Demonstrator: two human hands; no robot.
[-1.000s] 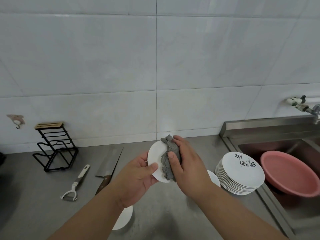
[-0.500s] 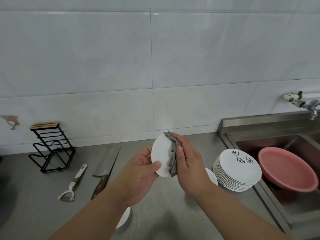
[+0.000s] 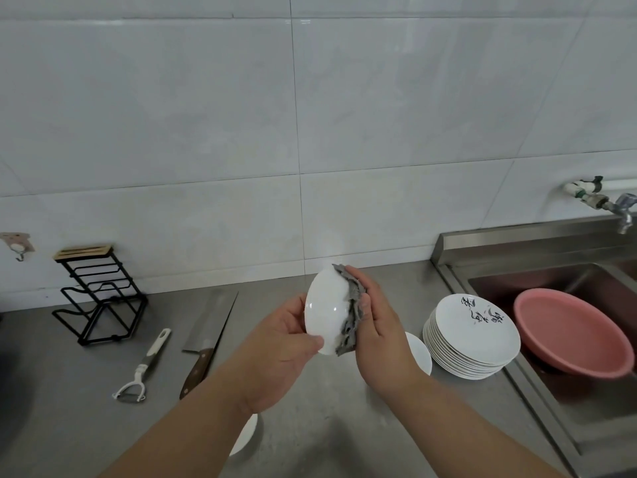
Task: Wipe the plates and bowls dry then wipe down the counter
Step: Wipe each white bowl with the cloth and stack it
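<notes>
Bare counter point(image 3: 344, 443) beside plate stack point(image 3: 472, 343)

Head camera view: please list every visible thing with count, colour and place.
small dish: one, white, held above the counter.
cloth: one, grey, against the small dish.
plate stack: one, white with black writing, beside the sink.
loose dishes: two, white, counter; second one under left forearm.
basin: one, pink, in the sink.
tap: one, metal, above the sink.
cleaver: one, steel, wooden handle, counter left.
peeler: one, white and grey, left of cleaver.
rack: one, black, far left by wall.
hook: one, pale, wall, far left.
left hand: grips the small dish.
right hand: holds the cloth.
</notes>
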